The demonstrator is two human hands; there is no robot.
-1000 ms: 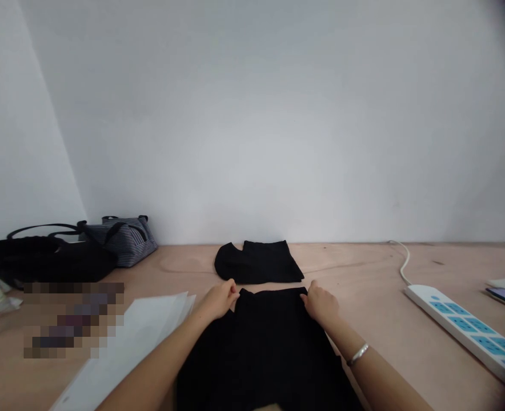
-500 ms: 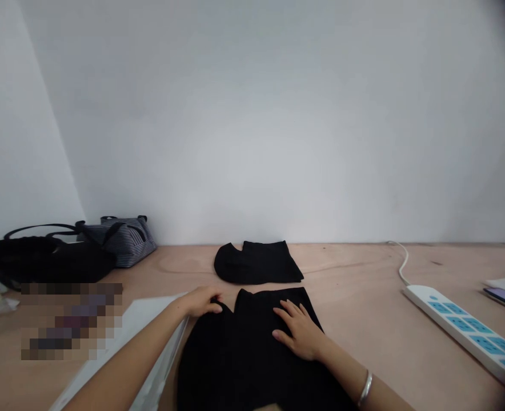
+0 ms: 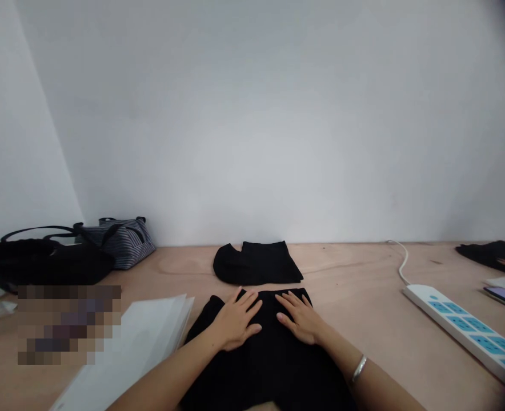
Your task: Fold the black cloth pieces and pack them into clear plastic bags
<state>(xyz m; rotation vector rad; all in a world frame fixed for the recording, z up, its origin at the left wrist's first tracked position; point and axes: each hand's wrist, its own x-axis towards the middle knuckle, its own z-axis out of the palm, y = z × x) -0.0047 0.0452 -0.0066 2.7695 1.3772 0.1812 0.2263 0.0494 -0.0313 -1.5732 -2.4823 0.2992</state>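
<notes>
A plain pale-grey wall point(image 3: 252, 125) rises behind a light-brown wooden bench point(image 3: 376, 337). Nearest the person, a broad matte-black fabric piece point(image 3: 269, 365) with a notched far edge lies on the bench, running towards the bottom of the view. To its left are overlapping white sheets point(image 3: 124, 342); beyond them slumps a soft black bag with thin handles point(image 3: 42, 265). On the right, a long white plastic power strip with blue socket panels point(image 3: 471, 331) slants towards the person. A black-and-white striped fabric bag point(image 3: 126, 245) sits against the black one. A smaller black fabric piece, curved at its left end point(image 3: 261, 264), lies flat near the wall, just beyond the broad piece.

The left hand point(image 3: 235, 322) and right hand point(image 3: 301, 321) rest palm down on the broad piece near its far edge, apart from each other, their fingers extended and loosely spread, gripping nothing. A silver-coloured bracelet point(image 3: 359, 368) circles the right wrist.
</notes>
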